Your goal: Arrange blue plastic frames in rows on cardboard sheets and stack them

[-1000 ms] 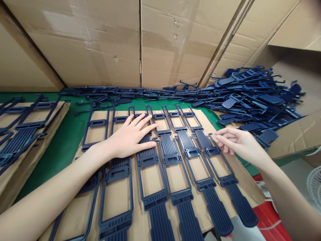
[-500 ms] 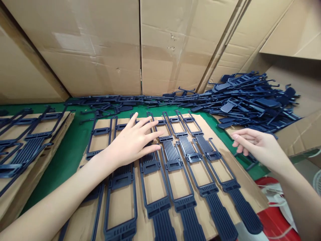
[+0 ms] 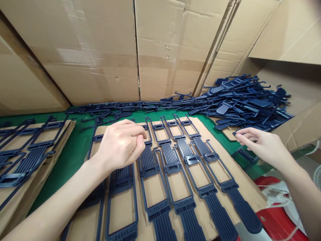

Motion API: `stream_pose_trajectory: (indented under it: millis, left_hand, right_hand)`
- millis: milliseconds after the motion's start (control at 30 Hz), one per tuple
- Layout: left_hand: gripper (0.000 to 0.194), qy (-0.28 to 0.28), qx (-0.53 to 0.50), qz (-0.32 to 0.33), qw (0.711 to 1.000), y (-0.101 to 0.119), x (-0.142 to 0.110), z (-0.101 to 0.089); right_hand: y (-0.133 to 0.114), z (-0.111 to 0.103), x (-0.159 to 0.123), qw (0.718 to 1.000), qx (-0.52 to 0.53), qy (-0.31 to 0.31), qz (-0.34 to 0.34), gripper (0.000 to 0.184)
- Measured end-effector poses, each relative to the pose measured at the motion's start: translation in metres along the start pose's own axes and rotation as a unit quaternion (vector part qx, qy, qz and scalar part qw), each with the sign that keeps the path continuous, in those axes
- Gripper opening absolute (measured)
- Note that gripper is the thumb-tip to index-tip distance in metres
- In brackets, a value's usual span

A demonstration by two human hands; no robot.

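Left hand [image 3: 121, 144]: curled in, above the frames; can't tell if it's holding one.
Right hand [image 3: 262, 144]: half curled, near the pile [image 3: 240, 102]; can't tell its hold.
Blue frames [image 3: 170, 152]: in rows on cardboard [image 3: 248, 190].
Good way: touch gently, keep frames straight.

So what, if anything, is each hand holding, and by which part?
The left hand is curled with nothing visible in it. Whether the right hand grips the navy plastic piece below it cannot be told.
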State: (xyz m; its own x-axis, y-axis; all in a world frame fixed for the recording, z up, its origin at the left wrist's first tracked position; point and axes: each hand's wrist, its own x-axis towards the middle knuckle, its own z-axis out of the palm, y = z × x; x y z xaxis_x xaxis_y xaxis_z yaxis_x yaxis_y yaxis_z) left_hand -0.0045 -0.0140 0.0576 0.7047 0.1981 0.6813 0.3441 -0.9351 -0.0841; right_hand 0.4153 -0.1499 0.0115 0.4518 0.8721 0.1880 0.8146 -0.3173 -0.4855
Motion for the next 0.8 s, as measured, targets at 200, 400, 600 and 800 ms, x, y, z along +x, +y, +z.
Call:
stream_pose_trajectory:
  millis: [200,400,600,800]
  left_hand:
    - [0.043,0.034,0.005,0.001,0.999,0.002,-0.002,0.004]
    - [0.030,-0.015,0.070,0.002,0.997,0.003,-0.001,0.007]
    - [0.038,0.051,0.018,-0.094,0.994,0.003,-0.003,0.004]
    - [0.034,0.068,-0.120,-0.151,0.979,0.010,0.001,-0.001]
  right_hand:
    - [0.035,0.001,0.008,0.973,-0.215,-0.009,-0.078,0.029]
    - [0.062,0.010,0.013,0.931,-0.282,-0.035,-0.229,0.039]
    - [0.067,0.002,0.009,0.928,-0.273,-0.060,-0.245,0.032]
    - [0.059,-0.017,0.003,0.938,-0.221,0.063,-0.259,0.030]
